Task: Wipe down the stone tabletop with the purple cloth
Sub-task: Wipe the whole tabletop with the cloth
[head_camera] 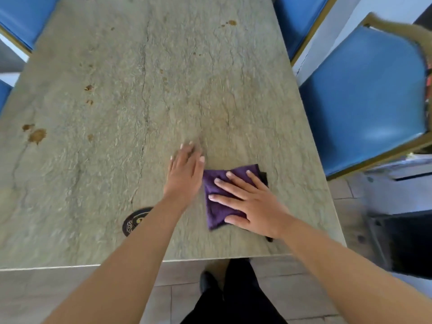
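The stone tabletop (117,94) is grey-green and rough, with brown stains at the left and at the far right. A folded purple cloth (216,206) lies flat on it near the front right. My right hand (252,202) presses on the cloth with straight, spread fingers. My left hand (184,174) lies flat on the bare stone just left of the cloth, its fingers straight and slightly blurred.
A dark round coaster (133,223) sits near the front edge under my left forearm. Blue padded chairs stand at the right (364,101), far right (299,19) and far left (21,15). A small dark thing (268,238) pokes out beneath my right wrist.
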{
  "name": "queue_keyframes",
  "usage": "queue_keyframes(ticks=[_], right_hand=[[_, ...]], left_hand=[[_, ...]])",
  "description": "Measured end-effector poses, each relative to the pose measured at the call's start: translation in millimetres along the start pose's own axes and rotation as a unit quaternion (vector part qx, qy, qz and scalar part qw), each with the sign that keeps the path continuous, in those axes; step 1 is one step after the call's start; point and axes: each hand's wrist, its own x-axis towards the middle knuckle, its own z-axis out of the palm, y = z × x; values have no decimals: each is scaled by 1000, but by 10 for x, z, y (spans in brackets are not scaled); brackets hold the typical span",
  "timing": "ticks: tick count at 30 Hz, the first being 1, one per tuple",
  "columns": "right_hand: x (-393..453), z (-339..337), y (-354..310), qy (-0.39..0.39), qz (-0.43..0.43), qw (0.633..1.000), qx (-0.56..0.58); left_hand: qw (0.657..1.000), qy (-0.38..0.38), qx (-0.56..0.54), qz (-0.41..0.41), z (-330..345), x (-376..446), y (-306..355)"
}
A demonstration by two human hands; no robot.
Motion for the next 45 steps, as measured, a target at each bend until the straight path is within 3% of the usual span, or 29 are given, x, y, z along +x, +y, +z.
queue_keyframes(ticks=[1,3,5,7,9,12,14,16,18,21,24,26,29,31,33,38,41,43,45], right_hand=[[-139,-10,114,0,30,1000,-7],[-296,-40,295,-1,174,985,-4],[-239,-73,339,-5,341,940,10],[-47,-87,118,-19,440,897,40],[106,-52,-282,-20,407,912,46],[-24,42,-866,6,229,973,30],[-300,72,-872,1,111,994,19],[-589,77,-609,-6,54,998,8],[-837,70,-248,-13,118,993,15],[-978,-13,145,-17,301,951,71],[-705,-90,55,-24,406,911,67],[-458,-99,-264,-36,387,920,56],[-384,-4,-809,-34,239,969,59],[-597,54,-896,-21,141,988,55],[-864,72,-699,-16,107,993,55],[-1070,-39,26,-44,331,941,53],[-788,-71,4,-51,431,899,61],[-669,-60,-210,-58,434,897,55],[-712,-3,-465,-48,370,927,28]], left_hand=[[1000,-5,26,7,38,-121,6],[997,-25,69,9,105,-290,9],[992,-46,114,17,146,-336,-21],[988,-59,137,28,138,-331,-46],[988,-68,137,35,124,-310,-59],[988,-70,127,54,90,-317,-86],[985,-69,143,67,98,-324,-115],[981,-67,171,64,126,-323,-126],[977,-73,194,49,146,-323,-109],[970,-75,226,48,162,-333,-91],[965,-73,246,52,176,-346,-85],[966,-69,244,50,190,-344,-67],[972,-51,228,36,204,-348,-41],[975,-31,218,21,231,-367,3],[978,-20,209,8,279,-403,94],[962,-35,269,35,486,-523,227],[958,-18,287,26,519,-535,226],[960,-15,280,24,524,-533,241],[962,-10,273,26,526,-538,257]])
